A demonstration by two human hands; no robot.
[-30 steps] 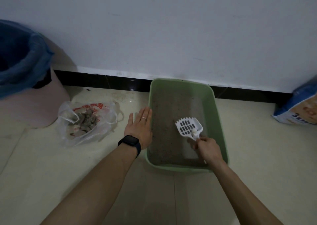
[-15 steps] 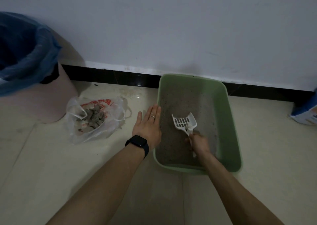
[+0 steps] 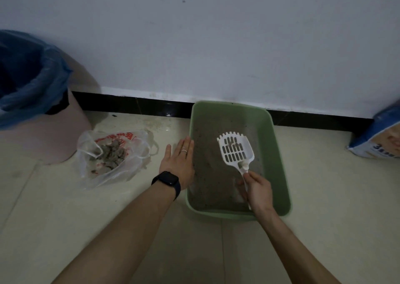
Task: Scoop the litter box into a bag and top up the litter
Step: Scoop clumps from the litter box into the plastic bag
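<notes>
The left arm runs in from the bottom left of the frame to the centre. The left hand [image 3: 178,163] lies palm down with its fingers straight and close together, holding nothing. Its little-finger edge lies along the outer left rim of the litter box [image 3: 275,160]. A dark smartwatch [image 3: 167,180] sits on that wrist and a thin pale ring [image 3: 183,151] on one finger.

The right arm comes up from the bottom right. The right hand [image 3: 257,189] is over the near end of the box, with its fingers and thumb curled round the handle of the litter scoop [image 3: 234,151]. The scoop is white hard plastic. It has a flat slotted blade, a toothed far edge and low side walls. It tilts up and away from the hand, and a few small grey bits lie on the slots. Whether the blade touches the litter cannot be told.

The litter box is a pale green plastic tray, rectangular with rounded corners. It stands in the centre right of the frame with its far end against the black skirting board [image 3: 140,104]. Fine grey-brown litter [image 3: 207,153] covers its bottom in an uneven, grainy layer.

Centre left, on the glossy cream floor tiles [image 3: 335,197], lies a crumpled clear plastic bag [image 3: 129,166] with red print. It is open and holds grey clumps [image 3: 111,153]. Behind it at the left edge stands a pink bin [image 3: 43,136] with a blue liner [image 3: 28,78]. A blue and white litter sack [image 3: 378,140] shows at the right edge.
</notes>
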